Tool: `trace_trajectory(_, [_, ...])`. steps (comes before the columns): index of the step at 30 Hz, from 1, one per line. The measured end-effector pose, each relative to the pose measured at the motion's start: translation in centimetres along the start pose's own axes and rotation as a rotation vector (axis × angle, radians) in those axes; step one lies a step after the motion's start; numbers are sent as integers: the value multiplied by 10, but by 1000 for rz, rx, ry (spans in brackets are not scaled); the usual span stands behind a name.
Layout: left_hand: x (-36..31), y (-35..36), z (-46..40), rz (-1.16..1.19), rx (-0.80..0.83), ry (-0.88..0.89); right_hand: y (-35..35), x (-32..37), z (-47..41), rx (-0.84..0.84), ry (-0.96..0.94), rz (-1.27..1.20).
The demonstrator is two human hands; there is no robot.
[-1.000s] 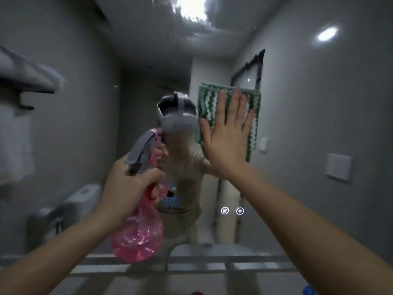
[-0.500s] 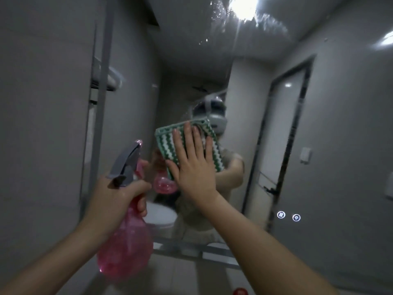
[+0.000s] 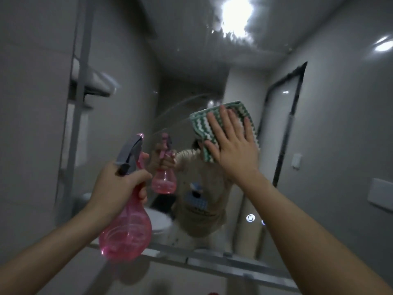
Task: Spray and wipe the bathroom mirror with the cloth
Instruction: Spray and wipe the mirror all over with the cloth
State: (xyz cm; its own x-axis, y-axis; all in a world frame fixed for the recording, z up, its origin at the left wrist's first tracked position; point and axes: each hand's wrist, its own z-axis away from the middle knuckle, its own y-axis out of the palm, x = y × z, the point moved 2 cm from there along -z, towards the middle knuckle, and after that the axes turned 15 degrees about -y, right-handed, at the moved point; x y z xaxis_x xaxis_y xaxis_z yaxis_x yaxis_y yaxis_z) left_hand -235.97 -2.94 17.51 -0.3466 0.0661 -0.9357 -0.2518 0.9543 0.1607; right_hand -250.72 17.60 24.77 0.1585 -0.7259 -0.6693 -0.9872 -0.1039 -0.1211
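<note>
The bathroom mirror (image 3: 191, 67) fills most of the view. A curved wet streak runs across the glass left of the cloth. My right hand (image 3: 232, 145) lies flat, fingers spread, and presses a green and white zigzag cloth (image 3: 202, 124) against the glass at centre. My left hand (image 3: 116, 186) grips the neck of a pink spray bottle (image 3: 127, 233) with a grey trigger head, held upright in front of the mirror's lower left. The reflection shows the person with the bottle and the cloth.
The mirror's left edge (image 3: 79, 103) meets a grey wall. A ledge (image 3: 212, 262) runs along the mirror's bottom edge. Two small lit touch icons (image 3: 250, 218) glow in the glass at lower right. A white wall plate (image 3: 380, 194) appears at the right.
My right hand has slid the cloth to the right and slightly up across the glass, leaving a wet arc. The view has swung back to the right. The bottle stays in my left hand.
</note>
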Motion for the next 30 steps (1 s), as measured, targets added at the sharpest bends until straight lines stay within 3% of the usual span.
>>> trace_trajectory(7, [-8, 85, 13, -43, 68, 42, -16, -104, 64, 44, 200, -3])
trace_trajectory(16, [-33, 172, 3, 33, 156, 64, -25, -147, 113, 56, 327, 10])
trace_trajectory(24, [-29, 111, -14, 37, 90, 47, -20, -108, 60, -28, 609, -98])
trace_trajectory(30, [-28, 38, -28, 30, 9, 77, -6, -35, -21, -28, 453, -100])
